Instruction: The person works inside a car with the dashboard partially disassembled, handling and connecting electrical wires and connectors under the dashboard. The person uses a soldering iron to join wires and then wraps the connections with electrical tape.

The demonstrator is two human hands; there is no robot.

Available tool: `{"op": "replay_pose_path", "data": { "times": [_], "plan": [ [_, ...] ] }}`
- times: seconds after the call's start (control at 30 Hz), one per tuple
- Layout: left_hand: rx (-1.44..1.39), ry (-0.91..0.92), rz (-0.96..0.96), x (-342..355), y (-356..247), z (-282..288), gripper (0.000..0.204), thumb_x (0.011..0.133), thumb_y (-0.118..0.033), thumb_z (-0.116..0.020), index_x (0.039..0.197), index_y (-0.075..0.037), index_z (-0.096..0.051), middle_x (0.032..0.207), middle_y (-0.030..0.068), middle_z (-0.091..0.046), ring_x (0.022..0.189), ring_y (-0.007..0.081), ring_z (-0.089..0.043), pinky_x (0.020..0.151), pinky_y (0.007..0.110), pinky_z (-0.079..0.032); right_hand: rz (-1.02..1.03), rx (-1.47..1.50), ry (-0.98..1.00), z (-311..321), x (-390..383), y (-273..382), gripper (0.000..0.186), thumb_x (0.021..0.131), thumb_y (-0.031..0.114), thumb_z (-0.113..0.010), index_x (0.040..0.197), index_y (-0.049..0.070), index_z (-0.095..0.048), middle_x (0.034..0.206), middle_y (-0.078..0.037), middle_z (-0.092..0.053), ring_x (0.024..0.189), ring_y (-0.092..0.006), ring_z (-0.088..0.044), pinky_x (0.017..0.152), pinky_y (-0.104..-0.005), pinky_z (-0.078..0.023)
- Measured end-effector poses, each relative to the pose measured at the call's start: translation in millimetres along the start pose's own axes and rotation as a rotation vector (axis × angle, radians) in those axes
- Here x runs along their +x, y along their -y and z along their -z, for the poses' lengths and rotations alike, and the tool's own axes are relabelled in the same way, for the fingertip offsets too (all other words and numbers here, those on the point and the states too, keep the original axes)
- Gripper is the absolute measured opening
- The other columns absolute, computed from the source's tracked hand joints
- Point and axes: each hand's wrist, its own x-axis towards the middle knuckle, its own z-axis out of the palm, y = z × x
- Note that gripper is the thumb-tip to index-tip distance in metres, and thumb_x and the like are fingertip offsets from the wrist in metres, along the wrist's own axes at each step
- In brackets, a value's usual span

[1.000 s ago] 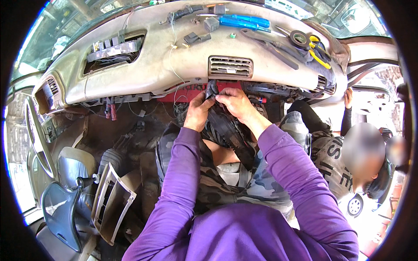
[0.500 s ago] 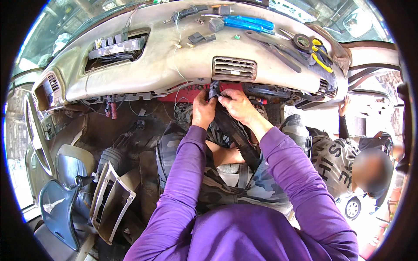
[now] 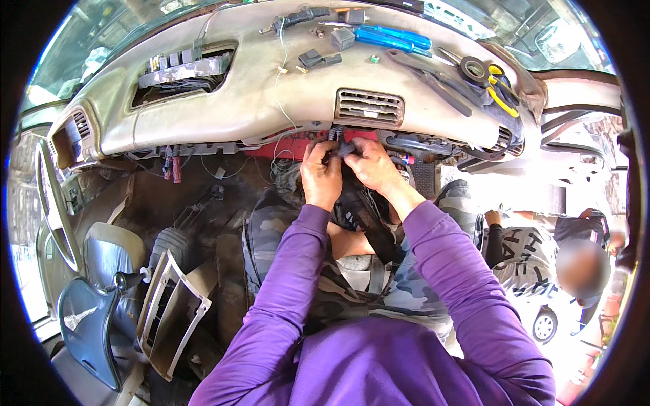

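Just below the dashboard's centre air vent (image 3: 370,107), my two hands meet around a dark wiring harness (image 3: 337,133). My left hand (image 3: 321,177) is closed, pinching the harness between thumb and fingers. From the other side, my right hand (image 3: 374,166) also pinches it, close by. A ribbed grey-black sleeve on the harness shows above my fingertips; my fingers partly hide the gripped stretch. Below my hands, dark strands (image 3: 371,223) hang toward my lap. A thin pale wire (image 3: 279,81) runs down the dashboard (image 3: 284,105) to the left of my hands.
Blue-handled screwdrivers (image 3: 396,39), black tape (image 3: 472,70), yellow-handled pliers (image 3: 502,101) and small relays (image 3: 342,39) lie on the dashboard. A loose trim frame (image 3: 175,314) stands at lower left, near a gear lever boot (image 3: 169,245). Another person (image 3: 531,260) is outside at right.
My hands stay at the harness, the fingers shifting slightly on it. The person outside has lowered an arm from the car's edge and moved a little.
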Motion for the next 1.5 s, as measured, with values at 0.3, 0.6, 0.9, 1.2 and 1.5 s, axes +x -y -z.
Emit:
{"op": "replay_pose_path", "data": {
  "times": [0.3, 0.6, 0.9, 1.2, 1.5],
  "plan": [
    [0.169, 0.027, 0.153, -10, -34, -4, 0.034, 0.077, -0.008, -0.066, 0.109, 0.004, -0.063, 0.098, 0.0317, -0.065, 0.094, 0.0488, -0.063, 0.084, 0.051, -0.051, 0.043, -0.011, -0.055, 2, -1, -9, 0.039, 0.082, 0.012, -0.054, 0.114, -0.007, -0.065, 0.104, -0.031, -0.069, 0.102, -0.0441, -0.067, 0.092, -0.0440, -0.052],
    [0.145, 0.100, 0.357, -6, -33, 2, 0.039, 0.082, -0.012, -0.073, 0.113, 0.005, -0.057, 0.092, 0.0266, -0.071, 0.085, 0.0430, -0.070, 0.077, 0.047, -0.055, -0.139, 0.156, -0.043, -4, -4, 2, 0.053, 0.086, 0.026, -0.071, 0.125, -0.006, -0.058, 0.103, -0.025, -0.072, 0.095, -0.0310, -0.072, 0.084, -0.0373, -0.054],
    [-0.857, 0.164, 0.935, 4, -2, 16, 0.017, 0.091, -0.009, -0.061, 0.104, -0.001, -0.067, 0.092, 0.0098, -0.072, 0.078, 0.0196, -0.067, 0.073, 0.030, -0.049, -0.069, -0.224, -0.115, 2, 2, 14, 0.043, 0.090, 0.026, -0.066, 0.124, 0.000, -0.065, 0.115, -0.028, -0.069, 0.110, -0.0403, -0.066, 0.096, -0.0426, -0.052],
    [-0.982, 0.205, 1.089, 12, 12, 11, 0.021, 0.099, -0.026, -0.052, 0.099, -0.008, -0.063, 0.084, 0.0047, -0.067, 0.074, 0.0207, -0.062, 0.072, 0.035, -0.047, -0.064, -0.109, 0.034, -5, 23, -20, 0.040, 0.094, 0.026, -0.065, 0.126, 0.003, -0.064, 0.114, -0.024, -0.070, 0.106, -0.0371, -0.068, 0.091, -0.0413, -0.053],
    [-1.091, 0.228, 1.090, 16, 7, 4, 0.023, 0.101, -0.027, -0.051, 0.089, -0.011, -0.062, 0.078, 0.0027, -0.065, 0.067, 0.0191, -0.060, 0.068, 0.034, -0.046, 0.196, -0.342, -0.160, -5, 16, -12, 0.030, 0.095, 0.021, -0.063, 0.119, 0.003, -0.064, 0.104, -0.025, -0.070, 0.099, -0.0456, -0.065, 0.086, -0.0491, -0.053]
  ]
}}
